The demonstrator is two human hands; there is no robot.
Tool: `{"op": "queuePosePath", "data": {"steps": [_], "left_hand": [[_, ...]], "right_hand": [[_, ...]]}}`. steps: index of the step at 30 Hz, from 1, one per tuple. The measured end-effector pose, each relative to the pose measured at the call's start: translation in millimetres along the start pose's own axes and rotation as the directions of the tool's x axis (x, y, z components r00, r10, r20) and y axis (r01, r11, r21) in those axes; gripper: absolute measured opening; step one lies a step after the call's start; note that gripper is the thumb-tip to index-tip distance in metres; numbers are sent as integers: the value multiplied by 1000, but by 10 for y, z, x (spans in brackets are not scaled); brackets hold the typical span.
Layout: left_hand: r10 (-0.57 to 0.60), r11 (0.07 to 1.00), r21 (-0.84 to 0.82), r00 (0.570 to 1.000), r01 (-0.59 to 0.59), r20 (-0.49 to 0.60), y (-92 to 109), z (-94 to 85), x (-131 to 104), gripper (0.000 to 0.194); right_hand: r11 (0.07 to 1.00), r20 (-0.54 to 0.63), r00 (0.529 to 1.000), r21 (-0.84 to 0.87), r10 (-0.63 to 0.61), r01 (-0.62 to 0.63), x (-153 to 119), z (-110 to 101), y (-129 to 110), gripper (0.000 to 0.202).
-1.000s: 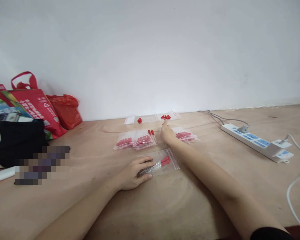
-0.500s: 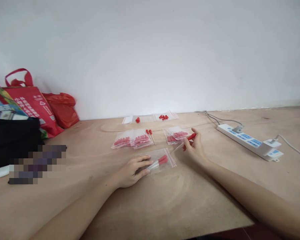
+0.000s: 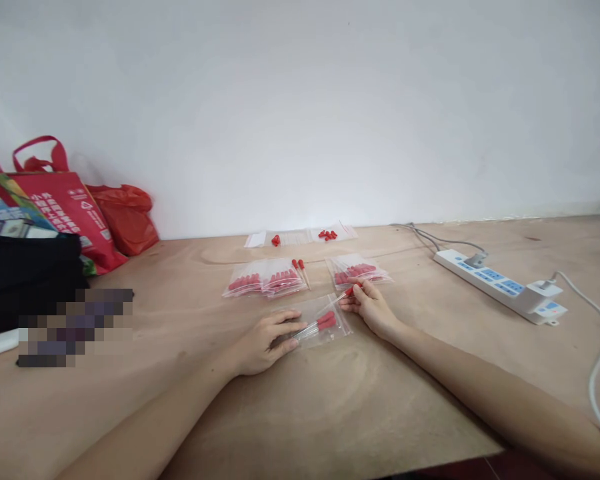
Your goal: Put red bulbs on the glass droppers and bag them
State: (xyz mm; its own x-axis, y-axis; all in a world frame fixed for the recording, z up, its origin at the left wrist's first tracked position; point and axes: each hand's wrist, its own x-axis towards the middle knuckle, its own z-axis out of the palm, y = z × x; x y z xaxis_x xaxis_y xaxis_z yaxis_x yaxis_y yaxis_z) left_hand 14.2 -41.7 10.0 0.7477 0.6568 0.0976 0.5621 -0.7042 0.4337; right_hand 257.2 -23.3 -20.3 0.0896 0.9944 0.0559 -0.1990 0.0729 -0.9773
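A clear zip-lock bag (image 3: 313, 341) lies flat on the table, with droppers (image 3: 326, 321) inside it, their red bulbs toward the right. My left hand (image 3: 269, 341) grips the bag's left end, thumb and fingers closed around it. My right hand (image 3: 373, 310) pinches another dropper (image 3: 349, 293) by its red bulb. Its glass tube points left at the bag's open right end; whether the tip is inside or above the plastic I cannot tell. Just behind stand out two loose droppers (image 3: 301, 265) lying side by side.
Filled bags of red-bulbed droppers lie behind my hands, left (image 3: 260, 280) and right (image 3: 357, 272). Against the wall are loose red bulbs (image 3: 327, 235) on plastic bags. A power strip (image 3: 500, 285) with cables sits right; red shopping bags (image 3: 75, 207) and a black cloth item (image 3: 30, 280) stand left.
My right hand has moved left and slightly down, bringing the dropper's glass tube to the bag's opening. The left hand and the bag have stayed in place.
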Motion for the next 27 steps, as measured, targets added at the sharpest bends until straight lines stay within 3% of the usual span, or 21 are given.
{"op": "queuePosePath", "data": {"steps": [5,11,16,23,27], "left_hand": [[-15,1000,-9,1000,14,-26,23,-14,-4,43],[8,1000,-18,999,-9,-40,24,-12,4,42],[5,1000,-12,999,-5,-37,20,-4,5,42],[-14,1000,5,1000,14,-16,22,-3,-1,41],[-13,1000,22,1000,13,6,31,-12,-1,39]], "right_hand": [[993,130,989,-105,69,-55,-61,3,-54,30],[958,276,955,-286,107,-25,-83,1,-100,33],[953,292,951,-304,100,-7,-57,29,-91,36],[910,424,899,-407,111,80,-31,20,-65,33],[886,334,938,-458,93,75,1,-1,-16,26]]}}
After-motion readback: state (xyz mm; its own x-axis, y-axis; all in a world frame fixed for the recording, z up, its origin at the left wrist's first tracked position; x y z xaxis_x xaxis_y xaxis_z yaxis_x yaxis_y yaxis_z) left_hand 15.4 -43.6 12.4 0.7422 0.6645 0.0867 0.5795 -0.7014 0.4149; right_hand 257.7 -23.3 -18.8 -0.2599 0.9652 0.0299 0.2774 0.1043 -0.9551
